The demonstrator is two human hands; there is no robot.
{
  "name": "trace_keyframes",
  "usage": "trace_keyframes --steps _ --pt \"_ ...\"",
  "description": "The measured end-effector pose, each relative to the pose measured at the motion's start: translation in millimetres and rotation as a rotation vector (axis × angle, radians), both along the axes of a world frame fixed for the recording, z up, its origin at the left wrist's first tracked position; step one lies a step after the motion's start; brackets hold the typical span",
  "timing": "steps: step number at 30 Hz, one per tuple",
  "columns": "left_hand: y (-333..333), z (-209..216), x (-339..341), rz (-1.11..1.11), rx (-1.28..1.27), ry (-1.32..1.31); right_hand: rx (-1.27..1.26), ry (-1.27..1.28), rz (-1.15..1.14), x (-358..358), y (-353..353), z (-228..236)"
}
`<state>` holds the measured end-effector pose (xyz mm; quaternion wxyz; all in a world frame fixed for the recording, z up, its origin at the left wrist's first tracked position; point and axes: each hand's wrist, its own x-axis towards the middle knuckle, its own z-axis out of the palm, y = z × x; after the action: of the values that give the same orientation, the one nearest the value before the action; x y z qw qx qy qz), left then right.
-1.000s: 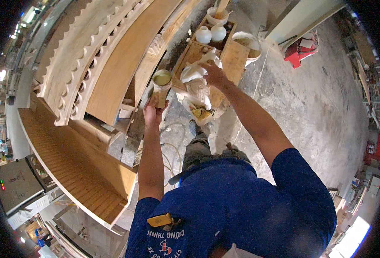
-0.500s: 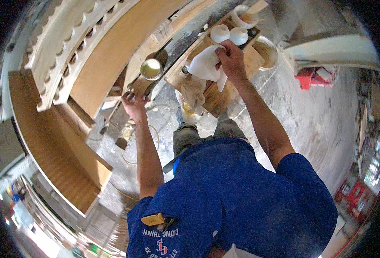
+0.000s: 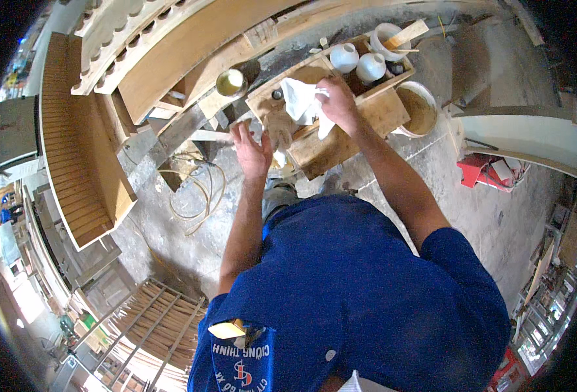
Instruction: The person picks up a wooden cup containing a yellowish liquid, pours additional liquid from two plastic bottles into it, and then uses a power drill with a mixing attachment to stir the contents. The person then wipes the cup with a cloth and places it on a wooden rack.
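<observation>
Pinched in my right hand [image 3: 339, 106] is a crumpled white cloth [image 3: 299, 99], held above a wooden box [image 3: 328, 145]. My left hand [image 3: 252, 153] is raised left of the box, its fingers apart and seemingly holding nothing. Beside that hand a stained beige rag [image 3: 279, 127] drapes over the box's left end. Two round white bottles [image 3: 345, 59] stand at the box's far side. A bowl-like can [image 3: 231, 83] with pale contents sits beyond my left hand.
A white bucket [image 3: 385, 40] with a broad brush stands far right of the bottles; another bucket [image 3: 417, 110] is on the floor. A coiled hose [image 3: 205, 208] lies at left. Wooden panels [image 3: 190, 46] and a slatted wood piece [image 3: 73, 150] fill the left. A red crate [image 3: 481, 171] is at right.
My left hand has come right, from near the can toward the rag, and its fingers have spread. My right hand still grips the white cloth, now lower in view. The whole view has turned somewhat.
</observation>
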<state>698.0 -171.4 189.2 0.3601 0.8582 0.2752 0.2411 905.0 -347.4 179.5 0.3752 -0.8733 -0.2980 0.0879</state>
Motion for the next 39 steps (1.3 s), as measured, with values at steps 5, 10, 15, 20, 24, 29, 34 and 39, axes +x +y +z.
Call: trace_keyframes --steps 5,10,15,20,24,29,34,39 --pt "-11 46 10 -0.019 -0.276 -0.168 0.452 0.529 0.142 -3 -7 168" --pt "-34 145 57 -0.389 -1.749 -0.369 0.563 0.543 0.545 -29 44 218" --pt "-9 173 87 -0.146 -1.501 -0.425 0.133 -0.239 0.354 -46 70 214" --pt "22 113 48 0.017 -0.381 -0.255 0.040 0.247 0.242 -103 80 237" --pt "52 85 1 -0.121 -1.091 -0.505 0.029 -0.419 0.759 -122 58 188" --pt "14 114 -29 -0.317 -1.486 -0.223 0.599 0.008 0.640 -139 80 161" --pt "10 151 -21 -0.129 -1.730 -0.373 0.370 0.275 0.682 -146 76 158" --pt "46 26 -48 -0.118 0.273 0.221 0.388 0.029 0.690 -182 83 152"
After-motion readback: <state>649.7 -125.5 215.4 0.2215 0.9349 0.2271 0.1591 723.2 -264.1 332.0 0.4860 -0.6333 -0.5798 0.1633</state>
